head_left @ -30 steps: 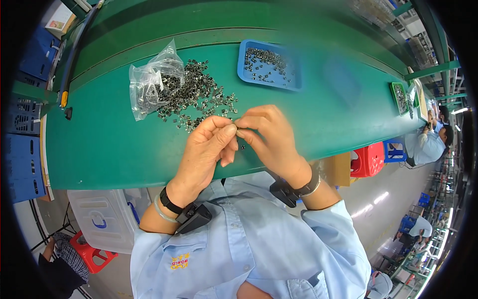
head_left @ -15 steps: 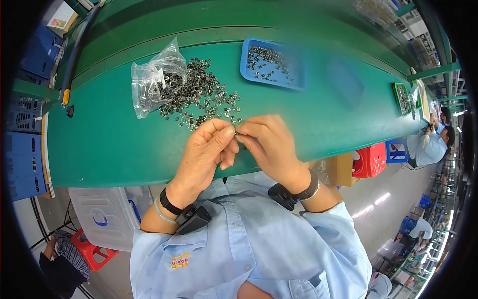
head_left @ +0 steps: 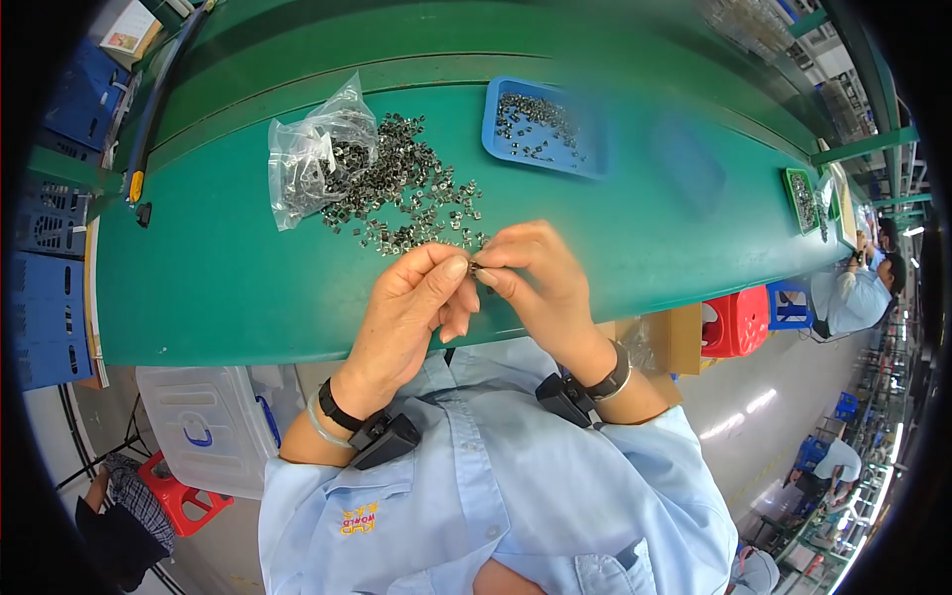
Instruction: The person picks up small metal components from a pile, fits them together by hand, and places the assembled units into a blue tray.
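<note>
My left hand [head_left: 421,302] and my right hand [head_left: 540,283] meet above the near part of the green table [head_left: 228,288]. Thumb and forefinger of each pinch a small dark metal part [head_left: 473,267] between them; its exact kind is too small to make out. Just beyond the fingertips lies a loose heap of small black and silver metal parts [head_left: 407,183]. Its left side runs into a clear plastic bag [head_left: 297,183], which holds more of them. To the right of the heap, a blue tray [head_left: 491,139] has similar small parts scattered in it.
At the far right of the table stands a green tray [head_left: 790,193] with small parts. A red stool [head_left: 739,322] and a cardboard box [head_left: 684,337] are below the table's right edge. Under its left side is a translucent lidded box [head_left: 203,426]. Other people sit farther off.
My right hand's fingers have shifted slightly, and a little more of the small dark part shows between the fingertips. The heap, bag and tray lie as before, with the view slightly shifted.
</note>
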`<state>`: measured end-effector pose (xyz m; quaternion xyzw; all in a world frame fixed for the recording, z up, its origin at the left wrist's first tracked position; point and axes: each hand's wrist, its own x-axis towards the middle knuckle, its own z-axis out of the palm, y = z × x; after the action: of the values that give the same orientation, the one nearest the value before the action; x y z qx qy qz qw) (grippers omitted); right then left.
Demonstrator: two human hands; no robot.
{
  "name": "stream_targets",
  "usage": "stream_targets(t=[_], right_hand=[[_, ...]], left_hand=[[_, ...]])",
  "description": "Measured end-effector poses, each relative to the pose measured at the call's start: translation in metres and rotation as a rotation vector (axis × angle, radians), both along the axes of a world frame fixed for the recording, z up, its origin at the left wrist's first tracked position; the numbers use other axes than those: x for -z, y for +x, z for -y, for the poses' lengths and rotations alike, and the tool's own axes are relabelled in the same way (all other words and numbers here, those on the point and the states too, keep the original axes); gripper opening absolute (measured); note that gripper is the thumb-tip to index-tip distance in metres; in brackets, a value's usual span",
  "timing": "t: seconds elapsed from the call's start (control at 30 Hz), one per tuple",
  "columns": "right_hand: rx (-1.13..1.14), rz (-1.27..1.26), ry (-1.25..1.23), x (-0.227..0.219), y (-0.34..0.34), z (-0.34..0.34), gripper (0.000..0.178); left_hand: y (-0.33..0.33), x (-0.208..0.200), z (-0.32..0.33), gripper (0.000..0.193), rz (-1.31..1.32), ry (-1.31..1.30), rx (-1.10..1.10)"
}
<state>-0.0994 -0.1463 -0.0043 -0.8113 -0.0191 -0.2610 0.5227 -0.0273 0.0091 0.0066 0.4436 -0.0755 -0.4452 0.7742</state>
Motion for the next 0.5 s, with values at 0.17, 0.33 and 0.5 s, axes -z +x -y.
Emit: stream_targets(t=[0.17, 0.33, 0.5], right_hand=[[0.045, 0.017, -0.258, -0.0002, -0.0015, 0.0003, 0.02], [0.052, 0.063, -0.277, 0.0007, -0.001, -0.0027, 0.021], [0.056, 0.069, -0.247, -0.0012, -0.0025, -0.0055, 0.022]], left_hand=[[0.0, -0.0004, -0.0005, 0.019, -0.019, 0.001, 0.001], [0.0011, 0.0019, -0.0018, 0.017, -0.031, -0.004, -0.003], [0.003, 0.0074, -0.0028, 0.015, -0.073, -0.057, 0.02]])
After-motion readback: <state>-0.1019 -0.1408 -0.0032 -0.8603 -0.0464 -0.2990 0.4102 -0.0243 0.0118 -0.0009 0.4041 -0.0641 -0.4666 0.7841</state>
